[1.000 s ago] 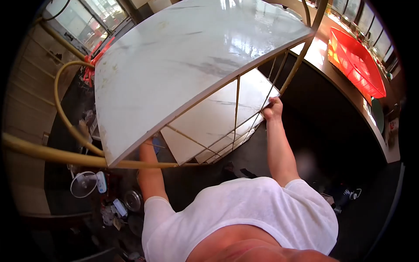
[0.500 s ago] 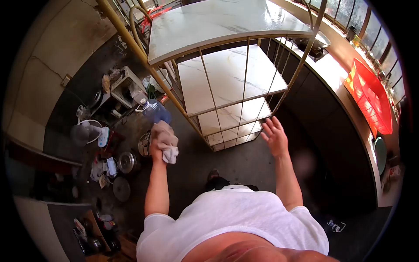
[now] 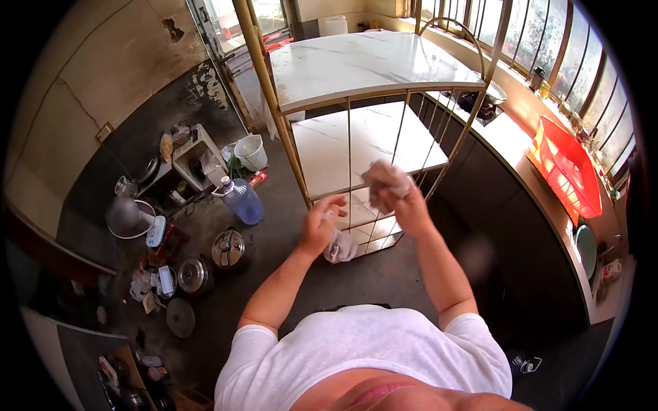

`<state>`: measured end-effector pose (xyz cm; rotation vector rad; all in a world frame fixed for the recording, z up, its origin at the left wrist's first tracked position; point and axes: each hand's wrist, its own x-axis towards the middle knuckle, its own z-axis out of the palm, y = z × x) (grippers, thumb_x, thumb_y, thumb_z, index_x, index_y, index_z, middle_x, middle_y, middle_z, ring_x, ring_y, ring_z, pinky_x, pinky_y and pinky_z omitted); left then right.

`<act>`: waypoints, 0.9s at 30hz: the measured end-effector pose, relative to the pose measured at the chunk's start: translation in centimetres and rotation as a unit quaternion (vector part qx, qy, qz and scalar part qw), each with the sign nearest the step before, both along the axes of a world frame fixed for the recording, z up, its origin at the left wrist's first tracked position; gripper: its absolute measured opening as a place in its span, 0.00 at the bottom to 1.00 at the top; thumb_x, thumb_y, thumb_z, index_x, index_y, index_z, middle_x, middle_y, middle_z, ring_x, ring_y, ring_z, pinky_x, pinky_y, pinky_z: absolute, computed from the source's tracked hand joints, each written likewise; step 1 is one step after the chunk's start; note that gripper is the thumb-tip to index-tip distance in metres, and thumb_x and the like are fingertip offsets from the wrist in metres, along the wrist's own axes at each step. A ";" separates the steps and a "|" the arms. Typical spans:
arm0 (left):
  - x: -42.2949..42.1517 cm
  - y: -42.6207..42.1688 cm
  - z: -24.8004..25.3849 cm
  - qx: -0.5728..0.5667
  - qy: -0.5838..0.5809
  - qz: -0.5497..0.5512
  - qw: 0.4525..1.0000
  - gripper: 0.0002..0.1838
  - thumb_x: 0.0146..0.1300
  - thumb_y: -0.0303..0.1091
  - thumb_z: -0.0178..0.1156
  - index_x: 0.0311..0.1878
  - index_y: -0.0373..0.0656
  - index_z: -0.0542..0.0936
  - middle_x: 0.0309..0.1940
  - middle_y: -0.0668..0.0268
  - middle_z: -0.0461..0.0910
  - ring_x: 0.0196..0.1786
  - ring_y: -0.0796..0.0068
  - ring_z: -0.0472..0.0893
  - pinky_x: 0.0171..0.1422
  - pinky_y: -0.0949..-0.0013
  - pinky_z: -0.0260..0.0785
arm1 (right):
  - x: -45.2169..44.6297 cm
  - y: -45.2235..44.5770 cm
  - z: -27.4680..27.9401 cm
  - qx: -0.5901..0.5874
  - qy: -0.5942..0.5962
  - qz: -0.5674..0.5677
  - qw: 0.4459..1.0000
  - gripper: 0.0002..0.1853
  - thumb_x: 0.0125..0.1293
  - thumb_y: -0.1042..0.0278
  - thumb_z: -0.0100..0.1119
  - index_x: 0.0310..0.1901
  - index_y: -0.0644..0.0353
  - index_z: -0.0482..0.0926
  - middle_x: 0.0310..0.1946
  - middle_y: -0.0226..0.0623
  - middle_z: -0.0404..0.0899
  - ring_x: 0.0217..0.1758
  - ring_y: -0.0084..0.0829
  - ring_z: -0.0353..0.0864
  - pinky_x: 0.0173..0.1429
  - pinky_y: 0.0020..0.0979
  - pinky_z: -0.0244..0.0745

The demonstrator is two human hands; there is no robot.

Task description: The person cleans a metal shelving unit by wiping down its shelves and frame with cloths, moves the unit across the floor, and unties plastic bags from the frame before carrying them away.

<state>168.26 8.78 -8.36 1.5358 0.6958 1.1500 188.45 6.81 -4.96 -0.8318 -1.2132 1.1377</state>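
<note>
My left hand (image 3: pixel 321 225) is in front of the shelf rack with curled fingers. A greyish cloth (image 3: pixel 340 248) hangs beneath its palm, seemingly gripped there. Higher and to the right, my right hand (image 3: pixel 412 204) is closed on a crumpled beige-grey cloth (image 3: pixel 385 183), slightly blurred. Whether the two cloths join cannot be seen. Both hands are near the thin bars of a gold-framed rack (image 3: pixel 349 154) with white marbled shelves (image 3: pixel 377 61), one above another. The cloths hide parts of the lower shelves, and I cannot tell whether they touch the bars.
To the left, a blue water bottle (image 3: pixel 243 202), a pressure cooker (image 3: pixel 228 248), a steel pot (image 3: pixel 195 275) and a white bucket (image 3: pixel 251 152) stand on the dark floor. Along the right runs a counter (image 3: pixel 504 147) bearing a red basket (image 3: pixel 565 168).
My left hand has moved right, toward the rack. My right hand has moved left and is now closed on a cloth; it was open and bare. The view has tilted up.
</note>
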 end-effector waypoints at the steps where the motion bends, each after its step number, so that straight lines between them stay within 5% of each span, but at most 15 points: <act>1: -1.3 1.0 0.1 -0.004 -0.051 0.049 0.997 0.13 0.65 0.30 0.46 0.48 0.34 0.72 0.40 0.63 0.75 0.40 0.76 0.76 0.49 0.72 0.66 | 1.7 1.5 2.1 0.090 -0.008 -0.044 0.995 0.21 0.63 0.79 0.47 0.58 0.58 0.63 0.39 0.30 0.73 0.35 0.19 0.71 0.31 0.21 0.66; 4: -4.9 5.6 1.5 0.091 -0.078 0.203 0.972 0.13 0.63 0.30 0.48 0.49 0.35 0.71 0.39 0.61 0.75 0.40 0.76 0.76 0.47 0.73 0.66 | 6.5 4.8 12.5 0.294 -0.084 -0.148 0.941 0.24 0.59 0.80 0.52 0.58 0.57 0.64 0.48 0.39 0.71 0.37 0.22 0.72 0.35 0.20 0.69; 6: -4.8 9.5 1.4 0.136 -0.054 0.248 0.958 0.14 0.62 0.31 0.49 0.50 0.36 0.70 0.40 0.60 0.75 0.40 0.75 0.76 0.47 0.74 0.66 | 8.5 8.0 17.0 0.309 -0.348 -0.352 0.812 0.23 0.58 0.72 0.57 0.57 0.56 0.67 0.50 0.41 0.71 0.43 0.33 0.75 0.42 0.28 0.74; 8: -4.1 12.6 1.0 0.310 0.086 0.226 0.919 0.13 0.62 0.34 0.50 0.46 0.36 0.71 0.33 0.59 0.77 0.34 0.72 0.78 0.43 0.72 0.68 | 10.4 12.1 17.1 0.176 -0.590 -0.367 0.697 0.25 0.60 0.62 0.57 0.58 0.56 0.66 0.54 0.43 0.69 0.49 0.37 0.75 0.49 0.30 0.73; 9: -4.0 12.4 1.3 0.311 0.082 0.226 0.920 0.13 0.62 0.34 0.50 0.46 0.36 0.71 0.33 0.59 0.77 0.34 0.72 0.78 0.43 0.72 0.68 | 9.8 13.2 17.2 0.101 -0.650 -0.229 0.717 0.25 0.60 0.56 0.54 0.58 0.55 0.67 0.59 0.44 0.64 0.56 0.41 0.69 0.60 0.35 0.65; 10: -3.6 11.6 2.0 0.176 0.088 0.166 0.966 0.12 0.62 0.35 0.50 0.43 0.37 0.71 0.28 0.60 0.77 0.30 0.69 0.78 0.39 0.70 0.69 | 8.2 13.7 16.8 0.148 -0.684 -0.249 0.669 0.25 0.62 0.50 0.50 0.57 0.56 0.69 0.60 0.45 0.63 0.61 0.42 0.64 0.65 0.36 0.58; 11: -3.1 11.2 2.8 0.039 0.090 0.103 0.990 0.11 0.62 0.37 0.50 0.39 0.37 0.71 0.22 0.61 0.77 0.26 0.66 0.78 0.35 0.67 0.69 | 6.6 14.5 17.0 0.159 -0.662 -0.179 0.710 0.23 0.63 0.49 0.47 0.54 0.55 0.71 0.59 0.43 0.65 0.63 0.40 0.61 0.65 0.38 0.57; 12: -2.9 11.0 3.4 0.038 0.085 0.103 0.990 0.11 0.62 0.37 0.50 0.39 0.37 0.71 0.22 0.61 0.77 0.26 0.66 0.78 0.35 0.67 0.69 | 3.2 15.0 16.9 0.184 -0.638 -0.148 0.733 0.22 0.65 0.51 0.43 0.52 0.56 0.73 0.59 0.42 0.65 0.65 0.40 0.59 0.67 0.37 0.55; 14: -2.9 10.0 3.8 0.095 0.160 0.125 0.975 0.10 0.63 0.36 0.50 0.33 0.37 0.68 0.16 0.64 0.75 0.19 0.71 0.76 0.27 0.69 0.67 | -3.0 16.3 17.5 0.288 -0.660 -0.040 0.693 0.18 0.64 0.59 0.41 0.49 0.58 0.75 0.57 0.38 0.68 0.65 0.41 0.58 0.68 0.36 0.53; 15: -2.8 9.8 3.8 0.072 0.154 0.121 0.978 0.11 0.63 0.36 0.50 0.32 0.38 0.67 0.16 0.62 0.75 0.20 0.71 0.76 0.27 0.68 0.67 | -4.7 18.5 16.9 0.395 -0.696 0.001 0.600 0.17 0.63 0.62 0.43 0.47 0.58 0.76 0.54 0.36 0.71 0.65 0.40 0.58 0.67 0.37 0.54; 18: -2.8 9.8 3.6 0.072 0.178 0.124 0.974 0.10 0.63 0.36 0.50 0.33 0.38 0.68 0.16 0.63 0.75 0.21 0.70 0.77 0.27 0.68 0.67 | -8.8 17.6 17.4 0.403 -0.653 0.107 0.632 0.14 0.65 0.63 0.46 0.47 0.57 0.76 0.53 0.36 0.70 0.67 0.37 0.53 0.69 0.37 0.49; 20: -2.6 9.9 3.2 0.091 0.164 0.117 0.975 0.10 0.62 0.36 0.50 0.34 0.39 0.68 0.15 0.62 0.75 0.21 0.69 0.77 0.28 0.67 0.67 | -8.9 17.1 17.2 0.287 -0.611 0.096 0.731 0.14 0.66 0.62 0.45 0.47 0.57 0.76 0.54 0.36 0.69 0.68 0.37 0.51 0.69 0.39 0.48; 22: -2.9 9.5 3.2 0.094 0.203 0.085 0.971 0.13 0.62 0.42 0.49 0.35 0.41 0.69 0.19 0.57 0.75 0.27 0.51 0.77 0.31 0.56 0.67 | -7.9 16.1 18.1 0.331 -0.654 0.119 0.669 0.14 0.66 0.63 0.46 0.49 0.56 0.75 0.58 0.39 0.65 0.69 0.39 0.48 0.69 0.40 0.47; 24: -2.8 9.7 3.5 0.079 0.192 0.076 0.975 0.12 0.62 0.42 0.49 0.35 0.41 0.68 0.19 0.56 0.75 0.27 0.50 0.76 0.31 0.54 0.66 | -6.5 13.1 18.6 0.323 -0.618 0.092 0.710 0.17 0.63 0.65 0.46 0.53 0.55 0.73 0.58 0.43 0.64 0.64 0.45 0.55 0.68 0.40 0.51; 27: -2.7 9.5 3.3 0.071 0.192 0.086 0.975 0.11 0.61 0.39 0.52 0.36 0.41 0.68 0.18 0.57 0.75 0.25 0.52 0.76 0.29 0.58 0.67 | -6.2 14.5 18.7 0.305 -0.657 0.088 0.684 0.17 0.62 0.67 0.47 0.53 0.54 0.73 0.59 0.45 0.64 0.65 0.44 0.55 0.67 0.40 0.52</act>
